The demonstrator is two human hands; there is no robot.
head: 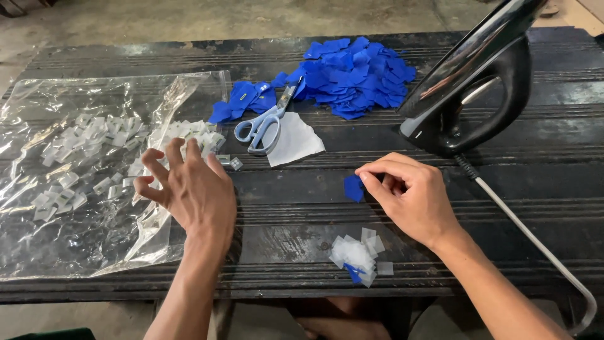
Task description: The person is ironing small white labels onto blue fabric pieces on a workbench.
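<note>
— Two hands over one dark bench. What is the surface like?

— Black, worn wood (296,208) with long grooves running side to side, scuffed pale in places. Beyond its far edge lies bare grey concrete floor (189,19).

— And the left hand?

— The left hand (192,189) is spread, fingers fanned and curled a little, over the edge of a clear plastic bag (69,239) that covers the left part of the bench. Small clear squares (94,135) lie scattered on the bag, and more are heaped just past the fingertips. Whether it touches any I cannot tell.

— The right?

— The right hand (412,195) pinches a small blue piece (353,187) between thumb and forefinger, low against the wood near the middle of the bench.

— What crowds that middle?

— Just nearer the front edge, a little heap of clear squares with a blue scrap (358,255). Farther back, scissors with pale blue handles (264,123) rest on a white scrap (296,141), between a small clutch of blue pieces (245,101) and a big blue pile (355,75).

— And to the right?

— A black iron (469,88) stands on its heel near the far right, close behind the right hand. Its cord (535,242) runs down toward the front right corner.

— Any open room?

— Bare wood between the two hands, and a strip along the front edge, which cuts across the bottom of the view with both forearms crossing it. The far right of the bench, past the cord, is also bare.
</note>
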